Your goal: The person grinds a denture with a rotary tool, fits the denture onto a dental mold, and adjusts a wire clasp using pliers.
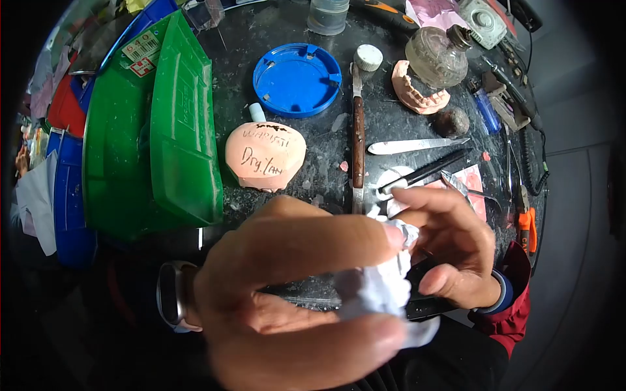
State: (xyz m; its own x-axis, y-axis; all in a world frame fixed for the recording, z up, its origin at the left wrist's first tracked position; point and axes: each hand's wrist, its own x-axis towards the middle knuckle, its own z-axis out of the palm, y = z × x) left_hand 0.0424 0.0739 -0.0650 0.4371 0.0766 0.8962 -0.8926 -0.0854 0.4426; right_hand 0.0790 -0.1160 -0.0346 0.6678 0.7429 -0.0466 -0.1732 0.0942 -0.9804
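- The grey floor (pixel 574 215) borders the dark, scuffed tabletop (pixel 329 163).
- The green bin (pixel 186 130) stands at left.
- The left hand (pixel 261 280) pinches the white piece (pixel 385 283); the right hand (pixel 460 241) is loosely spread beside it.
- The white piece is up between the hands, apparently being worked; blur hides what is done or left.
- Beyond lie a blue lid (pixel 297 79), a lettered pink cast (pixel 265 156) and a wooden-handled knife (pixel 358 133).

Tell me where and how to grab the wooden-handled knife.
Best pinch the wooden-handled knife by its brown middle, from above, fingers across its long sides: it lies flat, the narrow handle is exposed, and metal extends from both ends.
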